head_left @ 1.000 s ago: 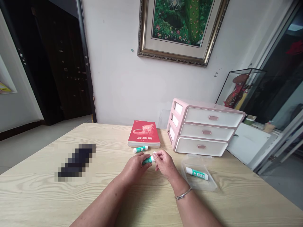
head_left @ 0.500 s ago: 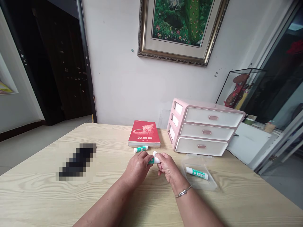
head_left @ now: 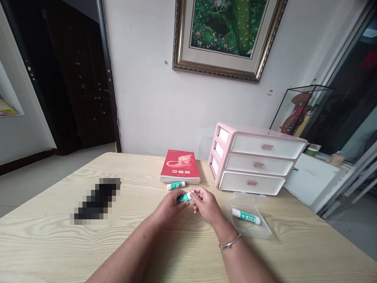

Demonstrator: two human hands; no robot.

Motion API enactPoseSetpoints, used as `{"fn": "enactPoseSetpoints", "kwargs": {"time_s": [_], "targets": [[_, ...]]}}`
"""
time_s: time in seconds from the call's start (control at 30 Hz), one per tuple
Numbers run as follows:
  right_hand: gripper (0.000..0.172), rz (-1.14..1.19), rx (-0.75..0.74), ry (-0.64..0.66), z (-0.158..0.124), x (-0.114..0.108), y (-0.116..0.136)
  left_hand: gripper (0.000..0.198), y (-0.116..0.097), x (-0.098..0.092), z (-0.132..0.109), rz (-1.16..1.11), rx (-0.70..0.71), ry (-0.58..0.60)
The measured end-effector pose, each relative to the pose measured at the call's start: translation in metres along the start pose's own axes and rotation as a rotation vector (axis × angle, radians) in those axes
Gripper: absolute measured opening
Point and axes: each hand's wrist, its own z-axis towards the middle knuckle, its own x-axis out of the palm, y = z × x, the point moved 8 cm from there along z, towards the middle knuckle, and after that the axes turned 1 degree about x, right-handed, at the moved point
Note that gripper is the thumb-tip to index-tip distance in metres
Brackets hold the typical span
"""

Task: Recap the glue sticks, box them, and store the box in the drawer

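Observation:
A green-and-white glue stick (head_left: 183,197) lies across the fingers of my left hand (head_left: 170,205), which is closed around its body. Its white right end sits between the thumb and fingertips of my right hand (head_left: 206,204); whether a cap is on that end cannot be made out. Just beyond my hands, a second glue stick (head_left: 176,186) lies on the table in front of a red book (head_left: 180,165). To the right, a third glue stick (head_left: 246,216) rests in a clear plastic box (head_left: 265,232).
A pink-and-white drawer unit (head_left: 258,157) stands at the back right of the wooden table (head_left: 123,243). A dark, pixelated item (head_left: 97,200) lies on the left. Behind the table is a wall with a framed picture (head_left: 216,70).
The small white piece that stood above the glue stick in my right fingers no longer shows separately. The glue stick is now tilted up to the right, with my right fingers at its end.

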Motion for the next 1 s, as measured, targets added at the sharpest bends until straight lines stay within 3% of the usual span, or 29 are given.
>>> {"fn": "enactPoseSetpoints", "kwargs": {"time_s": [0.23, 0.53, 0.67, 0.77, 1.0], "targets": [[0.051, -0.061, 0.110, -0.090, -0.004, -0.002, 0.000, 0.025, -0.016, -0.002, -0.004, 0.170, 0.069, -0.052], [0.049, -0.307, -0.034, -0.136, -0.003, -0.012, 0.006, 0.029, -0.013, 0.011, -0.009, 0.175, 0.016, 0.052], [0.054, -0.179, -0.039, -0.131, -0.005, -0.013, 0.007, 0.031, -0.016, 0.006, -0.009, 0.057, -0.099, 0.047], [0.053, -0.147, -0.049, -0.144, -0.005, -0.014, 0.006, 0.046, -0.015, 0.002, -0.010, -0.131, -0.231, 0.043], [0.052, -0.181, -0.046, -0.160, -0.003, -0.015, 0.001, 0.061, -0.004, -0.005, -0.011, -0.451, -0.349, -0.090]]}}
